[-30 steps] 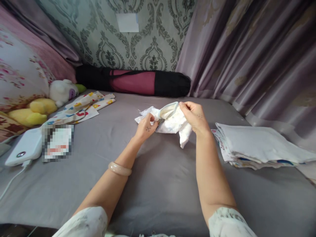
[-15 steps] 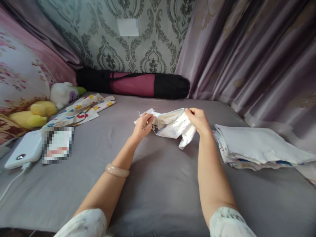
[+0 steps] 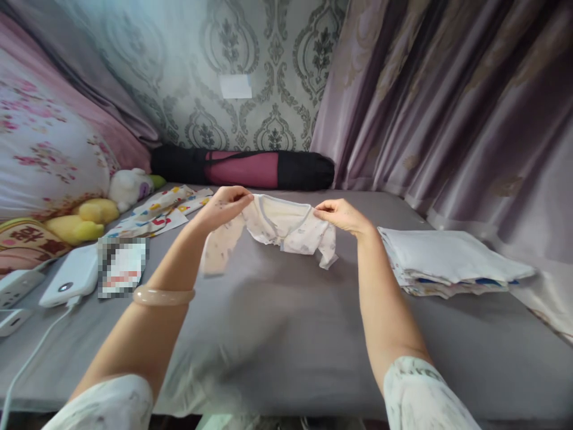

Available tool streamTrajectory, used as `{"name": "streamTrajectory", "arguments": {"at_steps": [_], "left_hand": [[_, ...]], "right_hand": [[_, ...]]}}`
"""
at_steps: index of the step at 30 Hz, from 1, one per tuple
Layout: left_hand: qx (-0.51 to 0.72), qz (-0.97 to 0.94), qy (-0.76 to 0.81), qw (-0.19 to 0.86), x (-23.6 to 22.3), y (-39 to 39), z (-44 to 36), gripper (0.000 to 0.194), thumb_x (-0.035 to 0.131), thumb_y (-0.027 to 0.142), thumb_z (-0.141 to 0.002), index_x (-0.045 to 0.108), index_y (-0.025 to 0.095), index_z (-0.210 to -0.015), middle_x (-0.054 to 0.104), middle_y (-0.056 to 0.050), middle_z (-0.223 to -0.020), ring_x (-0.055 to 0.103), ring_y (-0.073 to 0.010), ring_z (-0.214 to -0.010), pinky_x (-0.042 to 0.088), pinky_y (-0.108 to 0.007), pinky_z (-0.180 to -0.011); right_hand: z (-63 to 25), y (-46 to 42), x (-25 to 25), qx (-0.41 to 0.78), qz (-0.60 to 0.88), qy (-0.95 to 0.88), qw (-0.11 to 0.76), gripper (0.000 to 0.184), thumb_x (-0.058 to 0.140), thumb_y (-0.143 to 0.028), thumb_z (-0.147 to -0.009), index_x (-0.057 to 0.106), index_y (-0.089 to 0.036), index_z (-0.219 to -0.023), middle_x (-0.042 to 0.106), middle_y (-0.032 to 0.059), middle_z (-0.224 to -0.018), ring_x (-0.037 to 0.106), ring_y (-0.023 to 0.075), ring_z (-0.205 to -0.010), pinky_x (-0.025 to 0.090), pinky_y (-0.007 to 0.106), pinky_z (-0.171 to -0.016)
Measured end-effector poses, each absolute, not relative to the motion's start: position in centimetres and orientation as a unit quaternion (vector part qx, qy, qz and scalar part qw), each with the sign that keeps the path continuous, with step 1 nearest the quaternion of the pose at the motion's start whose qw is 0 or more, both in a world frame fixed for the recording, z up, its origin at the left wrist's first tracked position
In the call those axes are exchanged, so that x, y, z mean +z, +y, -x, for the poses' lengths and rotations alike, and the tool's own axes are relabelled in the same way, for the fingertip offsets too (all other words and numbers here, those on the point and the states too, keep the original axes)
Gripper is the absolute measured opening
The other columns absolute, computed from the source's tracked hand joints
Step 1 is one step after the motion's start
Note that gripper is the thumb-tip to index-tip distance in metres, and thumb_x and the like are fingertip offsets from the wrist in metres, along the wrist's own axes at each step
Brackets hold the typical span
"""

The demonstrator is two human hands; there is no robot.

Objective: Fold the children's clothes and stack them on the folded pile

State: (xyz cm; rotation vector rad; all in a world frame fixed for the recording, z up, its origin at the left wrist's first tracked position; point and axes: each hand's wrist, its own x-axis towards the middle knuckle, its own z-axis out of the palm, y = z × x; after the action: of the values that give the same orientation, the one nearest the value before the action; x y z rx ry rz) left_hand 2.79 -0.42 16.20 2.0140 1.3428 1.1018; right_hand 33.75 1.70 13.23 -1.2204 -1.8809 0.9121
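Observation:
A small white baby shirt (image 3: pixel 304 237) with a faint print and a pale blue-grey neckline hangs spread between my hands, above the grey bed sheet. My left hand (image 3: pixel 228 206) pinches it at the left shoulder, beside the neck opening. At the other shoulder, my right hand (image 3: pixel 342 215) holds the cloth between thumb and fingers. One sleeve droops below my left wrist, the other below my right fingers. Part of the left sleeve is blurred and lies behind my left hand.
To the right is a stack of folded cloths (image 3: pixel 452 257). Along the wall lies a black and maroon long bag (image 3: pixel 242 169). On the left are a printed cloth (image 3: pixel 154 209), plush toys (image 3: pixel 129 188), a white power bank (image 3: pixel 74 275) with cable and a power strip (image 3: pixel 20 289).
My left hand has moved left and up, taking the shirt's left shoulder. The shirt, bunched before, is now stretched out with its neckline showing. The view has tilted slightly.

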Motion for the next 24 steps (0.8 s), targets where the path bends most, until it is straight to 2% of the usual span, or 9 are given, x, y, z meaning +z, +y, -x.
{"name": "streamTrajectory", "arguments": {"at_steps": [3, 7, 9, 12, 14, 17, 20, 22, 24], "left_hand": [[0.361, -0.764, 0.491, 0.213, 18.2, -1.5, -0.9, 0.03, 0.06, 0.046, -0.076, 0.068, 0.016, -0.074, 0.047, 0.003, -0.055, 0.037, -0.0081, -0.049, 0.026, -0.021, -0.043], [0.364, -0.771, 0.486, 0.19, 19.8, -2.6, 1.3, 0.029, 0.066, 0.047, -0.073, 0.07, 0.018, -0.074, 0.057, 0.001, -0.06, 0.045, -0.0093, -0.052, 0.033, -0.021, -0.045], [0.372, -0.767, 0.483, 0.201, 20.6, -3.1, 2.1, 0.029, 0.067, 0.048, -0.074, 0.071, 0.019, -0.078, 0.061, -0.001, -0.063, 0.049, -0.0105, -0.053, 0.036, -0.021, -0.046], [0.391, -0.757, 0.479, 0.21, 21.7, -3.6, 2.6, 0.032, 0.064, 0.048, -0.076, 0.072, 0.02, -0.088, 0.066, -0.002, -0.069, 0.054, -0.013, -0.057, 0.041, -0.023, -0.049], [0.405, -0.756, 0.485, 0.169, 22.2, -3.7, 2.4, 0.031, 0.062, 0.046, -0.076, 0.072, 0.02, -0.087, 0.067, -0.003, -0.072, 0.057, -0.015, -0.061, 0.044, -0.025, -0.053], [0.422, -0.756, 0.497, 0.048, 22.6, -3.7, 1.4, 0.025, 0.062, 0.042, -0.076, 0.072, 0.019, -0.078, 0.067, -0.003, -0.073, 0.058, -0.0174, -0.069, 0.045, -0.028, -0.063], [0.525, -0.702, 0.476, -0.077, 22.8, -3.3, 0.1, 0.022, 0.059, 0.038, -0.08, 0.072, 0.02, -0.082, 0.066, -0.005, -0.087, 0.057, -0.0199, -0.085, 0.045, -0.033, -0.078], [0.552, -0.693, 0.451, -0.107, 22.7, -2.7, -0.7, 0.018, 0.06, 0.036, -0.08, 0.072, 0.022, -0.08, 0.065, -0.006, -0.094, 0.055, -0.0221, -0.095, 0.042, -0.037, -0.09], [0.515, -0.723, 0.452, -0.086, 22.5, -1.8, -1.2, 0.013, 0.065, 0.034, -0.076, 0.07, 0.023, -0.071, 0.064, -0.005, -0.095, 0.052, -0.0241, -0.1, 0.037, -0.041, -0.096]], "right_hand": [[-32.9, 1.2, 15.2, 0.323, 0.461, -0.757, 0.333, 0.034, 0.068, -0.049, -0.07, 0.069, -0.016, -0.076, 0.062, -0.0008, -0.066, 0.05, 0.0119, -0.061, 0.036, 0.026, -0.057], [-32.3, -0.2, 18.4, 0.26, 0.435, -0.797, 0.328, 0.037, 0.061, -0.053, -0.078, 0.069, -0.016, -0.079, 0.059, -0.0005, -0.065, 0.049, 0.0128, -0.061, 0.035, 0.026, -0.056], [-32.1, -0.8, 19.9, 0.19, 0.425, -0.814, 0.349, 0.037, 0.058, -0.052, -0.083, 0.07, -0.017, -0.084, 0.061, 0.0014, -0.072, 0.052, 0.0147, -0.066, 0.037, 0.027, -0.059], [-31.9, -1.3, 21.6, 0.026, 0.422, -0.818, 0.39, 0.033, 0.054, -0.048, -0.09, 0.069, -0.019, -0.087, 0.063, 0.0049, -0.086, 0.056, 0.0179, -0.078, 0.04, 0.03, -0.068], [-31.7, -1.5, 22.2, -0.051, 0.419, -0.824, 0.378, 0.031, 0.051, -0.045, -0.093, 0.068, -0.02, -0.086, 0.062, 0.0063, -0.092, 0.057, 0.0192, -0.084, 0.041, 0.032, -0.073], [-31.4, -1.5, 22.6, -0.1, 0.402, -0.846, 0.334, 0.031, 0.047, -0.042, -0.096, 0.067, -0.021, -0.084, 0.062, 0.0068, -0.097, 0.058, 0.0205, -0.089, 0.041, 0.034, -0.077], [-31.1, -1.6, 22.8, -0.17, 0.42, -0.797, 0.398, 0.034, 0.042, -0.042, -0.098, 0.066, -0.021, -0.089, 0.06, 0.0088, -0.108, 0.054, 0.0236, -0.1, 0.039, 0.037, -0.085], [-30.8, -1.5, 22.7, -0.194, 0.433, -0.781, 0.406, 0.037, 0.039, -0.042, -0.099, 0.067, -0.021, -0.088, 0.059, 0.0094, -0.109, 0.052, 0.0246, -0.102, 0.037, 0.039, -0.088], [-30.5, -1.0, 22.4, -0.179, 0.429, -0.808, 0.362, 0.038, 0.04, -0.042, -0.099, 0.067, -0.021, -0.083, 0.061, 0.0086, -0.104, 0.053, 0.0239, -0.097, 0.037, 0.039, -0.087]]}}
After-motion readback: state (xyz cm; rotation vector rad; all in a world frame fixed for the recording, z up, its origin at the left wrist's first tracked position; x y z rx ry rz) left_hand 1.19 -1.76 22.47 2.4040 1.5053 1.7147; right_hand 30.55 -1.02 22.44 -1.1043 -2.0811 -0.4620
